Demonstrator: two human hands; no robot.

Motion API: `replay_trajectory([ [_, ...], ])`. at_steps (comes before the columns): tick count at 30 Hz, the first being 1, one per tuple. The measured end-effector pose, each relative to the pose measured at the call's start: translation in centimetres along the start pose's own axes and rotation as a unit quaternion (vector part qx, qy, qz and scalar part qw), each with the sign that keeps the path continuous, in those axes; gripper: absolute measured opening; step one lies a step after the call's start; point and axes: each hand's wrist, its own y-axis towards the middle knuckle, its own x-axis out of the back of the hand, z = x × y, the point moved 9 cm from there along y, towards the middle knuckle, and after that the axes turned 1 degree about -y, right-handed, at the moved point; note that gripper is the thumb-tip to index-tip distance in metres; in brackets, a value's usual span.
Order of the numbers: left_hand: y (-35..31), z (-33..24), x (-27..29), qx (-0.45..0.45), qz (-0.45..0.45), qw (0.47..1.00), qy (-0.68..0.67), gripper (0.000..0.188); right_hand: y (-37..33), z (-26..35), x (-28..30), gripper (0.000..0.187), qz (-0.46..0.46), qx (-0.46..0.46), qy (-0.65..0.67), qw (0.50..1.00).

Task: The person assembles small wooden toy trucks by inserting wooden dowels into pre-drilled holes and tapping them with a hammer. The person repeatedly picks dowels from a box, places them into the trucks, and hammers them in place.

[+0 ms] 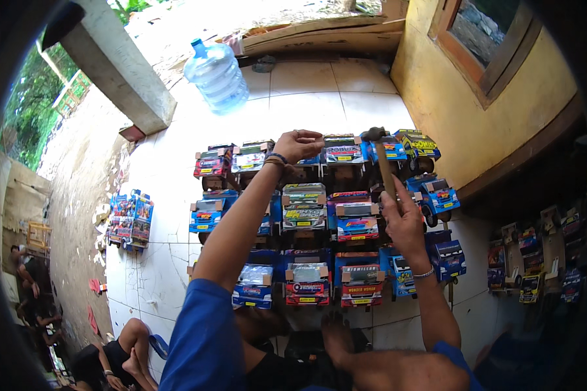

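Note:
My right hand (pixel 403 221) grips the wooden handle of a hammer (pixel 385 166), its dark metal head raised over the back row of toy trucks. Stretched out over that same row, my left hand (pixel 297 147) has its fingertips pinched together; whatever is between them is too small to make out. Just right of its fingertips stands a white toy truck (pixel 344 151). Colourful toy trucks are lined up in rows below both arms, among them a yellow-green one (pixel 304 207) in the middle row and a red one (pixel 361 285) in the front row.
A clear blue water bottle (pixel 216 77) stands on the tiled floor at the back. Another toy truck (pixel 130 220) sits apart at left. More trucks (pixel 531 251) lie in shadow at right, near the yellow wall (pixel 502 130). Another person's leg (pixel 134 348) shows at lower left.

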Motion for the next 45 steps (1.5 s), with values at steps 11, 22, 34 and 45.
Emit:
replay_trajectory([
  [11,4.8,3.3,-0.2,0.025,-0.139,0.986,0.091,0.035,1.4,-3.5,2.3,0.048,-0.004,-0.072,0.031,0.997],
  [22,5.3,3.8,-0.4,0.052,-0.144,0.986,0.063,0.024,2.9,-3.3,1.0,0.048,0.011,-0.027,-0.042,0.999],
  [34,7.0,4.0,0.1,0.077,-0.149,0.970,0.178,0.027,6.8,-5.1,0.1,0.049,0.016,0.021,-0.153,0.988],
  [45,5.7,2.9,-0.2,0.096,-0.148,0.966,0.187,0.026,9.0,-5.4,-2.2,0.050,0.055,0.051,-0.218,0.973],
])
